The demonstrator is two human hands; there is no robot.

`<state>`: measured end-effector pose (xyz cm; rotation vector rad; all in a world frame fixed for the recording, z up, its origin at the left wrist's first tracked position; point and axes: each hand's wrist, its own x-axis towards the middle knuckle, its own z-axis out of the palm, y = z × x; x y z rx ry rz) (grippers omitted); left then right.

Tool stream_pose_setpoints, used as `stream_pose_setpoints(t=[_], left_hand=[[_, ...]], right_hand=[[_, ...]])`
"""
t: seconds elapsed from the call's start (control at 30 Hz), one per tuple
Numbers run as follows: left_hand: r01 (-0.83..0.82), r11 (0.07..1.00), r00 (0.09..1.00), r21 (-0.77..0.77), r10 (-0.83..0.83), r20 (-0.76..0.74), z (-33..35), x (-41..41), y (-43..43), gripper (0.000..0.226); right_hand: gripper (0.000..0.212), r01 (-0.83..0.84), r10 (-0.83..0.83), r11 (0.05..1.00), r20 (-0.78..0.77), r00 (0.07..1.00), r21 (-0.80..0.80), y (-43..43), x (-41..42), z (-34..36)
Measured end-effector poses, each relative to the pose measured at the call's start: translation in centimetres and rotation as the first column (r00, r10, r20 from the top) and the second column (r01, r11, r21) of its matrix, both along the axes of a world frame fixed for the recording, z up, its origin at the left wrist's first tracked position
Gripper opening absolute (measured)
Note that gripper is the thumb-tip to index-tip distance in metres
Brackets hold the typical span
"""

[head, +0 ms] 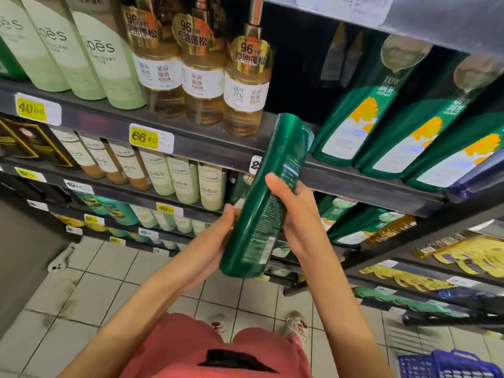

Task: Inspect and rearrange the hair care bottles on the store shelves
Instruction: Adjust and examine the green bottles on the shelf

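Both hands grip one dark green bottle [268,197] at frame centre, tilted, back label showing. Left hand [218,241] cups its lower side; right hand [297,214] wraps its middle, before the shelf [204,148].

Moderate diffuse indoor lighting, dark recess at upper centre, soft glare streak on green bottle [259,211], wide-angle bending at edges, blur on blue basket [447,364]

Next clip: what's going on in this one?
A person stands at a store shelf, holding a dark green bottle in front of it with both hands. The left hand grips its lower end and the right hand grips its middle, thumb across the front. Its fine-print side faces the camera, so it is likely being inspected. Similar green bottles stand on the shelf to the right.
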<state>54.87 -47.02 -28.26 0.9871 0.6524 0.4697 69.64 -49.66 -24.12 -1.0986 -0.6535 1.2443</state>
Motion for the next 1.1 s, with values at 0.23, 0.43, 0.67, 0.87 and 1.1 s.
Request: stream_pose_setpoints(t=[0.23,0.43,0.67,0.87,1.1], left_hand=[[-0.089,0.969,0.989,0.230,0.113,-0.092,-1.0,-0.4,-2.2,0.035],[0.087,0.937,0.953,-0.338,0.020,0.301,-0.3,-0.3,-2.5,0.051],[0.031,0.951,0.965,-0.307,0.052,0.257,-0.5,-0.6,-1.8,0.042],[-0.080,0.996,0.997,0.029,0.081,-0.017,0.9,-1.2,-2.6,0.061],[-0.294,0.952,0.953,0.086,0.299,-0.054,-0.3,-0.7,-3.4,0.039]], right_hand=[[0.041,0.053,-0.025,0.992,0.236,0.972,-0.113,-0.5,0.1,-0.7],[0.059,-0.229,0.211,0.973,-0.267,0.940,-0.040,-2.0,1.3,-0.4],[0.060,-0.216,0.210,0.976,-0.128,0.969,-0.034,-1.3,0.4,-0.4],[0.071,0.010,0.033,0.991,0.328,0.944,-0.130,-0.2,-1.1,-1.2],[0.042,-0.047,0.092,0.978,0.220,0.971,-0.202,-1.3,-2.1,-2.8]])
